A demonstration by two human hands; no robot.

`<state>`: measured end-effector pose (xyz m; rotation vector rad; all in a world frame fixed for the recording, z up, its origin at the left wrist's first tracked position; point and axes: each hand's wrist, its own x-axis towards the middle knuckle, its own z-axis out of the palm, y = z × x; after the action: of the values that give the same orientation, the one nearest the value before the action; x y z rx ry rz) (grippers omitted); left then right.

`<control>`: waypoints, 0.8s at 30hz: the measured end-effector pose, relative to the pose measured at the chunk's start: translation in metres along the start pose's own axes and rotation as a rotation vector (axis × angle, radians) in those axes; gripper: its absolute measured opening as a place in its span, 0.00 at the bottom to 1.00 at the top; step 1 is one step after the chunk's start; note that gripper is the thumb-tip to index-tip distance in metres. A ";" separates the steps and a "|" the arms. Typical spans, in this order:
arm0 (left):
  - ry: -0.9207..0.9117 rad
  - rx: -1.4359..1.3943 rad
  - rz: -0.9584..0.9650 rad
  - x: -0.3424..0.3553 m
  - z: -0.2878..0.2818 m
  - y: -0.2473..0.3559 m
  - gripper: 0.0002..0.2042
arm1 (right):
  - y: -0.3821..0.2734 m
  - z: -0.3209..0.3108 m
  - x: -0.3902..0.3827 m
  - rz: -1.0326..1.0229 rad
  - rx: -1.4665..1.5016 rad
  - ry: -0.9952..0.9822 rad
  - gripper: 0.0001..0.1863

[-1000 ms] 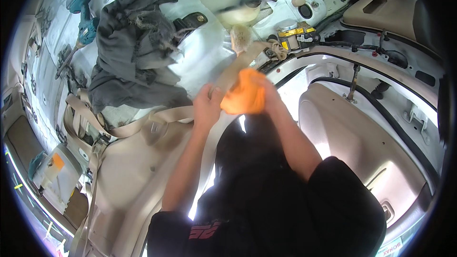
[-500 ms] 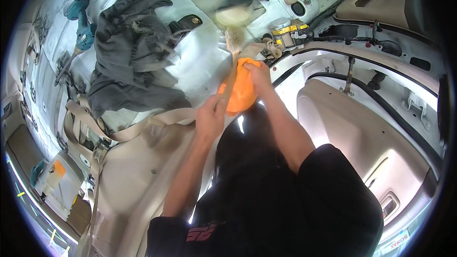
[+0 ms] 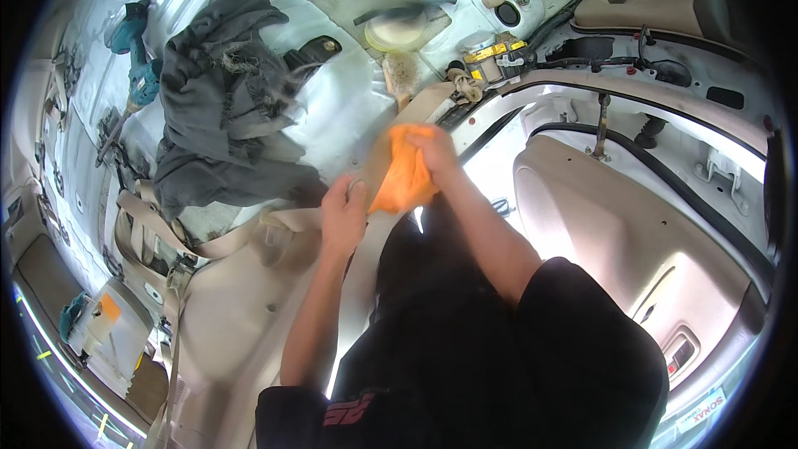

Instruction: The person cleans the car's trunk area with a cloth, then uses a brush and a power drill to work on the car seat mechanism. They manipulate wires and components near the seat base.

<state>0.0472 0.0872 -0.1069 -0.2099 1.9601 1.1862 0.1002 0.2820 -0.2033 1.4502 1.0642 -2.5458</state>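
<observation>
A beige seat belt strap (image 3: pixel 431 102) is stretched at a slant between my hands. My left hand (image 3: pixel 342 214) pinches it with the fingertips. My right hand (image 3: pixel 435 155) is wrapped around a bunched orange cloth (image 3: pixel 399 185), which lies against the strap; whether it goes all the way around the strap is hidden. The strap's upper end runs toward a grey-and-black unit with a yellow label (image 3: pixel 497 58). Left of my left hand, more of the belt lies in loops over beige trim. Just beyond the cloth lies a brush with pale bristles (image 3: pixel 402 71).
Dark grey fabric (image 3: pixel 220 108) lies heaped on the bare metal car floor (image 3: pixel 341 108). Left of it is a teal cordless power tool (image 3: pixel 143 75). A round pale yellow container (image 3: pixel 394 33) stands beyond the brush. At right is an open door with a beige panel (image 3: pixel 615 241).
My right hand and the orange cloth have moved nearer to me and a little left along the strap. My left hand has shifted slightly left, still gripping the strap.
</observation>
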 end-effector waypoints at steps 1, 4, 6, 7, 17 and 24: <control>0.011 -0.036 -0.015 0.000 -0.004 -0.002 0.14 | -0.004 -0.002 0.001 -0.004 0.013 0.002 0.17; 0.026 0.196 -0.040 0.015 -0.025 -0.011 0.16 | -0.014 -0.007 -0.005 -0.018 -0.028 -0.005 0.16; 0.024 0.430 0.065 0.029 -0.031 -0.013 0.17 | -0.017 -0.007 -0.010 -0.030 -0.154 -0.036 0.16; 0.018 0.529 0.174 0.036 -0.031 -0.013 0.18 | -0.019 -0.006 -0.014 -0.040 -0.153 -0.042 0.16; -0.245 0.229 0.225 0.120 0.070 0.034 0.17 | -0.011 -0.012 -0.038 -0.186 -0.405 -0.089 0.17; -0.219 0.044 0.065 0.115 0.079 0.039 0.14 | -0.020 -0.057 -0.039 -0.024 0.130 -0.019 0.17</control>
<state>-0.0037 0.2011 -0.1805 0.0065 1.8106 1.1548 0.1583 0.3175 -0.1816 1.4462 0.9349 -2.6863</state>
